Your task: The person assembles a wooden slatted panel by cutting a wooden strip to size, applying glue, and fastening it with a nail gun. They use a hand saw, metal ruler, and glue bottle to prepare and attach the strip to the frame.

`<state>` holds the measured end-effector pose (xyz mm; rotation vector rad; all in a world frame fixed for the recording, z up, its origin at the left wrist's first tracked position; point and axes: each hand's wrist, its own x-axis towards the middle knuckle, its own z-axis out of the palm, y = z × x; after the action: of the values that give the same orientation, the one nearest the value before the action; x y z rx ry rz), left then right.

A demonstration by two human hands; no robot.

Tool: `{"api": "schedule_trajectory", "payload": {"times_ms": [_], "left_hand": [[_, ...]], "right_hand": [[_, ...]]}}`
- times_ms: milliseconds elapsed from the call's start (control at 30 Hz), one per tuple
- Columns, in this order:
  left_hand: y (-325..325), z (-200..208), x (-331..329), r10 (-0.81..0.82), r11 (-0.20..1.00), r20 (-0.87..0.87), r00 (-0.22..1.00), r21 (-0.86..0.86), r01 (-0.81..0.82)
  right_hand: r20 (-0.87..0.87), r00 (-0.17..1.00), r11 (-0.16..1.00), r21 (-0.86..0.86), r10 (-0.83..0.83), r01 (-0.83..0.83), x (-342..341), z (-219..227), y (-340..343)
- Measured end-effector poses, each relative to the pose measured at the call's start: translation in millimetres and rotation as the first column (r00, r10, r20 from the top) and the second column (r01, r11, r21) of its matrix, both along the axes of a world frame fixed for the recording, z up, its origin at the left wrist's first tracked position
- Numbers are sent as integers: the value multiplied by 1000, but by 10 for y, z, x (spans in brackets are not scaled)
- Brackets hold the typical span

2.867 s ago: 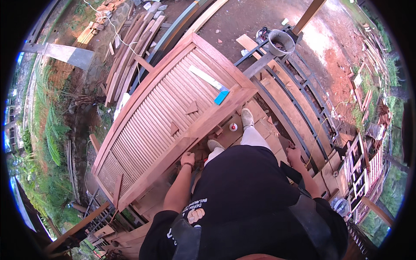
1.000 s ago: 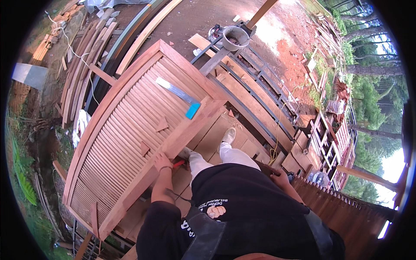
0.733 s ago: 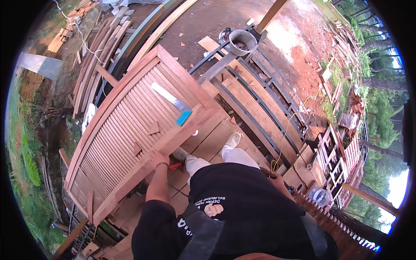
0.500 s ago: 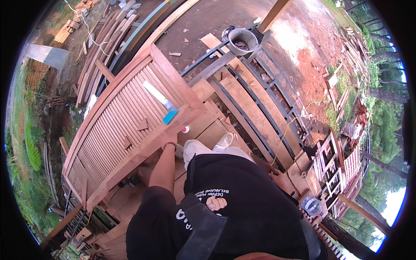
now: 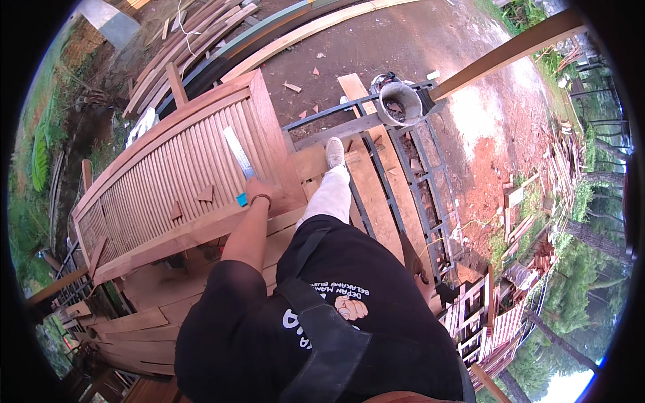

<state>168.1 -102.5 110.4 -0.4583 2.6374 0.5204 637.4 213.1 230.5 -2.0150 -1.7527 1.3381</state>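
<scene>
A louvred wooden panel [image 5: 161, 168], framed in reddish wood, lies to my left. On its slats, near the right end, rests a try square with a pale metal blade [image 5: 235, 149] and a blue stock [image 5: 242, 199]. My left hand [image 5: 257, 191], a bracelet at its wrist, is closed over the square where blade and stock meet, hiding part of it. My right hand [image 5: 426, 287] is low at my right side, partly hidden by my shirt. Beside it shows a dark, pointed brown thing [image 5: 412, 255] whose kind I cannot make out. The right fingers are unclear.
Small triangular wood offcuts [image 5: 205, 193] lie on the panel. Ahead are a grey bucket [image 5: 399, 106], a slanting wooden post [image 5: 504, 55] and a dark metal frame [image 5: 430, 181] beside boards [image 5: 376, 188]. My shoe [image 5: 334, 153] stands on the planks. Stacked timber [image 5: 181, 47] lies far left.
My left hand has come up from below the panel's edge onto the square. One leg has stepped forward onto the planks. My view has turned and shifted.
</scene>
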Motion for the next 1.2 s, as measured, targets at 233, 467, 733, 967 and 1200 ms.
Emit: {"api": "schedule_trajectory", "payload": {"times_ms": [233, 467, 733, 967, 1200], "left_hand": [[879, -405, -1189, 249, 968, -119, 961, 0, -251], [1262, -491, -2039, 457, 875, 109, 883, -230, -425], [1276, -556, -1901, 456, 883, 57, 888, -149, -444], [1437, -611, -1904, 606, 795, 36, 795, -65, -603], [1521, -738, -1781, 721, 673, -144, 678, -91, -734]], "right_hand": [[-132, 912, 917, 147, 389, -370, -2339, 202, 1500], [-300, 759, 804, 46, 577, -593, -4536, 117, 2661], [-91, 505, 492, -136, 858, -860, -5767, 292, 2987], [-113, 179, 175, -40, 977, -984, -6897, 456, 3020], [-227, 39, -11, -215, 973, -977, -7932, 496, 3039]]}}
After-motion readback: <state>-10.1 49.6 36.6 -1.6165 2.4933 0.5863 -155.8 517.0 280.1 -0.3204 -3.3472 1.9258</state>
